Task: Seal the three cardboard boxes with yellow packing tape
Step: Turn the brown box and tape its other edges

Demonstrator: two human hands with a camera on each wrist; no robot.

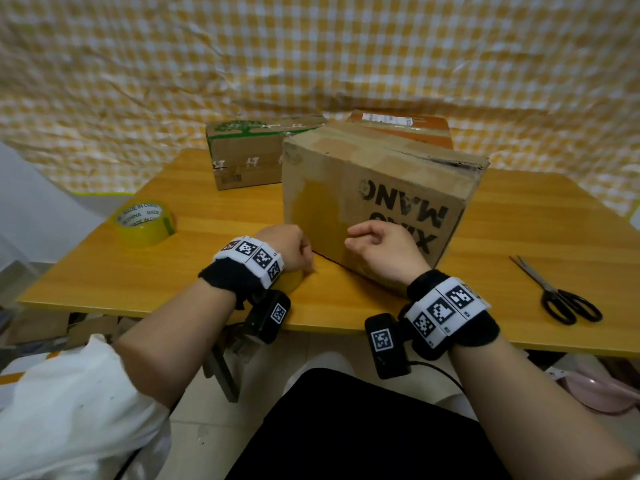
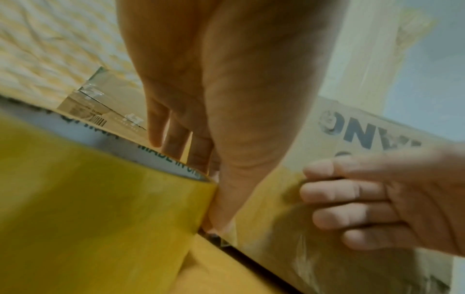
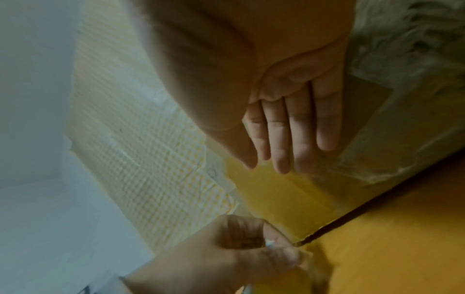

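A large cardboard box [image 1: 381, 188] printed with black letters stands in the middle of the table. A strip of yellow tape [image 1: 322, 209] runs down its near face to the bottom edge. My left hand [image 1: 294, 251] grips a yellow tape roll [image 2: 100, 199] at the box's foot, fingers inside the core and thumb outside. My right hand [image 1: 377, 247] presses its straight fingers [image 3: 289, 129] flat on the taped face [image 3: 276, 195]. A smaller box [image 1: 249, 157] with green print sits at the back left. A third box [image 1: 398, 128] with an orange top stands behind the large one.
A second roll of yellow tape [image 1: 145, 221] lies on the wooden table [image 1: 104, 271] at the left. Black-handled scissors [image 1: 557, 292] lie at the right near the front edge. A checked yellow cloth [image 1: 311, 64] hangs behind the table.
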